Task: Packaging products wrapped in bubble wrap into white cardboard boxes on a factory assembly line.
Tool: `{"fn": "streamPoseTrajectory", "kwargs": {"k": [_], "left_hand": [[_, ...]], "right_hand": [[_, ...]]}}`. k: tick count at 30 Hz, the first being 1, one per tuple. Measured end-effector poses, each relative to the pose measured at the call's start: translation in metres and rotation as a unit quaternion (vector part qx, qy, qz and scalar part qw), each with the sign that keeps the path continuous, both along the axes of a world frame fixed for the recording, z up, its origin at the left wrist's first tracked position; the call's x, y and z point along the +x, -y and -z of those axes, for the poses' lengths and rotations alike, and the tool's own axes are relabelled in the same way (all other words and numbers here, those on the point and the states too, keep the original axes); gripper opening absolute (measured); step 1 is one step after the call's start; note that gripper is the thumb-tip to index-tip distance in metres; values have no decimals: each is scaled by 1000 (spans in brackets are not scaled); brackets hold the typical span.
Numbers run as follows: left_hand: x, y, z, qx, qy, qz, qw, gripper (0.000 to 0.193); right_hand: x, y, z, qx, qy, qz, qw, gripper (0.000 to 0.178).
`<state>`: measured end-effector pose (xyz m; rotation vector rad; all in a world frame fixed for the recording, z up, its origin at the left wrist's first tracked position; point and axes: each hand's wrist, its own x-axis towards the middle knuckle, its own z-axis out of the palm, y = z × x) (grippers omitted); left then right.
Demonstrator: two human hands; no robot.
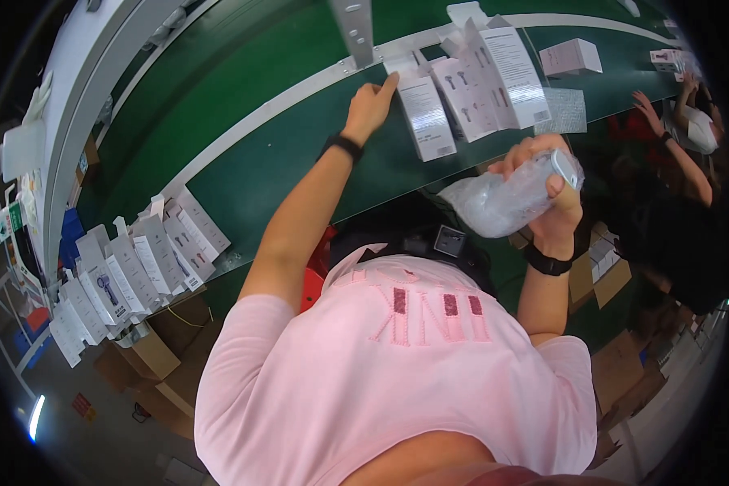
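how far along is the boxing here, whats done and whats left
Done: one closed white box sits further along the green belt. In hand: the right hand holds a bubble-wrapped item, not yet boxed, while the left hand touches an open white box. Left: several more open boxes beside it, plus a row of boxes at the belt's left edge.

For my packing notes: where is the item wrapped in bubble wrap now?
In the head view, the bubble-wrapped item is held in the right hand, right of centre, just below the white cartons on the green conveyor belt.

green conveyor belt (300,154), cardboard cartons (150,352) (below)
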<state>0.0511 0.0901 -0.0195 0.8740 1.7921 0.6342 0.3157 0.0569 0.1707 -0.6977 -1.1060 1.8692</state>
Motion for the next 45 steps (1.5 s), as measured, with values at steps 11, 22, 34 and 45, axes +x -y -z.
{"fn": "streamPoseTrajectory", "kwargs": {"k": [11, 22, 34, 45], "left_hand": [[-15, 14, -7, -64, 234, -21, 970, 39], [-32, 96, -45, -181, 718, -76, 668, 49], [-15, 93, -26, -177, 686, -115, 696, 57], [3, 125, -155, 195, 217, -72, 954, 26]], "right_hand": [[29, -21, -3, -69, 111, -8, 991, 25], [6, -37, 33, -131, 74, -200, 968, 30], [20, -21, 1, -156, 133, -38, 978, 34], [-60, -63, -79, -15, -292, -17, 956, 13]]}}
